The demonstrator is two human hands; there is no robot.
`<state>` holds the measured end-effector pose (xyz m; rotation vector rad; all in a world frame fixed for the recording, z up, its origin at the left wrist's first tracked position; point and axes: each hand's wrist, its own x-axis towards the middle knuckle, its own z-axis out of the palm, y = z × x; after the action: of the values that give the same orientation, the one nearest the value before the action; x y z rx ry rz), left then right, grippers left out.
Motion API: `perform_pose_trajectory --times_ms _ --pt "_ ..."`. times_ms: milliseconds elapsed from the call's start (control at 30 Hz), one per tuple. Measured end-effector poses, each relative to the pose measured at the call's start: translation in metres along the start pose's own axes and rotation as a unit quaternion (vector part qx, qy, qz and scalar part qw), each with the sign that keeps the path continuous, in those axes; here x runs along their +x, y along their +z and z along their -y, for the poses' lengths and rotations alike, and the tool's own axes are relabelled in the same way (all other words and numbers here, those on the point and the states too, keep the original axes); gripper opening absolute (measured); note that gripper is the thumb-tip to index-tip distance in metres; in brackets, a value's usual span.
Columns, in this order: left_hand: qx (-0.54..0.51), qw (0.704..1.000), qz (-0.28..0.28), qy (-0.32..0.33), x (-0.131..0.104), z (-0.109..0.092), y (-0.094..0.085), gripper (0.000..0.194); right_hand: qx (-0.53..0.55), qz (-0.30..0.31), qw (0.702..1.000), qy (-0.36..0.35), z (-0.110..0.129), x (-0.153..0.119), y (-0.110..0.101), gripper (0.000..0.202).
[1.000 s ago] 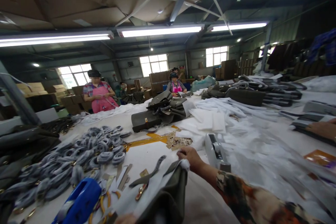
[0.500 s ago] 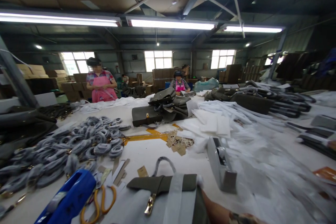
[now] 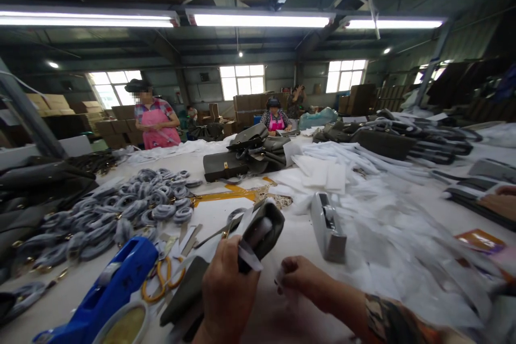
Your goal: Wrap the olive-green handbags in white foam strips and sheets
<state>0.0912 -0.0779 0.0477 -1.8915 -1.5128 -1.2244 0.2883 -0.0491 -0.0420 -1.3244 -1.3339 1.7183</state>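
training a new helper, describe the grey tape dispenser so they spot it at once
On the white table, find the crumpled white sheeting spread across the right side. At its left edge, beyond the right hand, sits the tape dispenser. Its grey body sets it apart from the blue dispenser.

Two bare hands belong to the wearer of the camera. The left hand [image 3: 229,285] shows a broad back, rounded knuckles and a thick thumb, with bare skin running down to the wrist, where the view cuts it off. The right hand [image 3: 304,279] is slightly blurred at the fingers; behind it comes a bare wrist and a stretch of bare forearm. Farther back from that hand, a patterned sleeve [image 3: 393,318] covers the arm, its edge crossing the forearm. Near the edge, its irregular, camouflage-like patches are dark and dull tan; farther from the hand, they turn rusty orange-brown and blur.
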Motion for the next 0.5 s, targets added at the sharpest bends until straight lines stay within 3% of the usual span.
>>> perform_pose_trajectory --times_ms 100,267,400,500 --pt "0.005 1.000 0.022 -0.002 0.006 -0.006 0.005 0.037 0.049 -0.004 0.998 0.040 -0.003 -0.015 0.000 0.022" --pt "0.001 0.999 0.045 -0.015 0.009 -0.007 0.013 0.043 -0.096 -0.004 0.994 0.043 -0.014 -0.051 -0.006 0.038" --pt "0.015 0.998 0.059 -0.019 0.012 -0.010 0.020 0.046 -0.172 0.010 0.984 0.042 -0.031 -0.077 -0.019 0.019" --pt "0.032 0.996 0.083 -0.008 0.009 -0.019 0.027 0.052 -0.210 -0.013 0.978 0.008 -0.045 -0.089 -0.026 0.017"
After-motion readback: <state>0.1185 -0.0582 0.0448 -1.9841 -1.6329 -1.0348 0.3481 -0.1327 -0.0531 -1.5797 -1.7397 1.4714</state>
